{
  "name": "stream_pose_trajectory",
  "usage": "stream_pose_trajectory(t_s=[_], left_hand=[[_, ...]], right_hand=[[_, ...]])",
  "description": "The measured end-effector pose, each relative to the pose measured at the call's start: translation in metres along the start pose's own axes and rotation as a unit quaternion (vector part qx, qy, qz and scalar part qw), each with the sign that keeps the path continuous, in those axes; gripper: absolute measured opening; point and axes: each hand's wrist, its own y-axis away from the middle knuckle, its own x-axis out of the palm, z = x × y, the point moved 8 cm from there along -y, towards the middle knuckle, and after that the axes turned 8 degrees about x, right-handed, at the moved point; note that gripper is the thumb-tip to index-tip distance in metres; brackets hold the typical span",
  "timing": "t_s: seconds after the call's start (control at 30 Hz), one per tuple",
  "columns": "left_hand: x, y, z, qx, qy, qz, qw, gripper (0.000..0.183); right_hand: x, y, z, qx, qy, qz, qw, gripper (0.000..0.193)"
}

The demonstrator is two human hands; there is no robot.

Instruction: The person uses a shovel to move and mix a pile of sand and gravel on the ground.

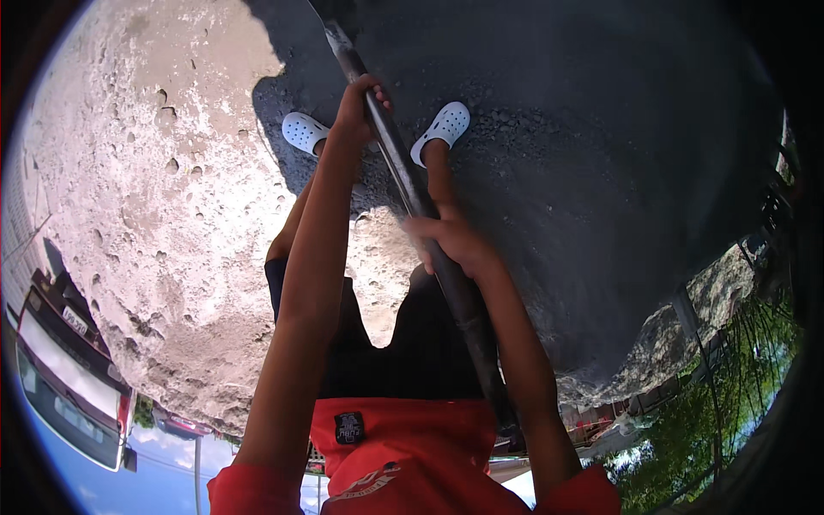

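Note:
A shovel with a long dark handle runs slantwise from the top of the view down past my right side. My left hand is closed round it farther up, close to the pale metal socket. Lower on the handle, my right hand grips it, its fingers a little blurred. The handle's near end lies by my right forearm, against my red shirt. At the top edge the blade is mostly cut off and lost in dark shadow.
Rough, pale, stony ground lies sunlit on the left; deep shadow covers the right. My feet wear a white left clog and a white right clog. A vehicle stands at lower left, greenery at lower right.

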Motion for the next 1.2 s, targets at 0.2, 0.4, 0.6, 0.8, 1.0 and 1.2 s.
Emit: stream_pose_trajectory(t_s=[0.2, 0.4, 0.6, 0.8, 1.0, 1.2], left_hand=[[-0.025, 0.066, 0.045, -0.052, 0.016, -0.025, 0.998, 0.014], [0.014, 0.123, 0.133, -0.135, -0.053, 0.025, 0.989, 0.010], [0.052, 0.176, 0.148, -0.124, -0.384, 0.155, 0.902, 0.023], [0.186, 0.189, 0.127, -0.062, -0.497, 0.216, 0.838, 0.012], [0.364, 0.332, 0.096, -0.175, -0.264, 0.437, 0.842, 0.019], [0.431, 0.400, 0.057, -0.228, -0.289, 0.533, 0.762, 0.017]], right_hand=[[-0.024, 0.045, -0.044, -0.005, 0.300, -0.158, 0.941, 0.045], [-0.044, 0.134, -0.103, -0.034, 0.211, -0.221, 0.951, 0.042], [-0.023, 0.152, -0.174, -0.266, 0.122, -0.346, 0.892, 0.051], [-0.001, 0.245, -0.125, -0.384, 0.098, -0.381, 0.835, 0.029], [0.051, 0.350, -0.085, -0.419, 0.062, -0.468, 0.775, 0.034], [0.098, 0.386, -0.124, -0.437, -0.069, -0.583, 0.681, 0.047]])
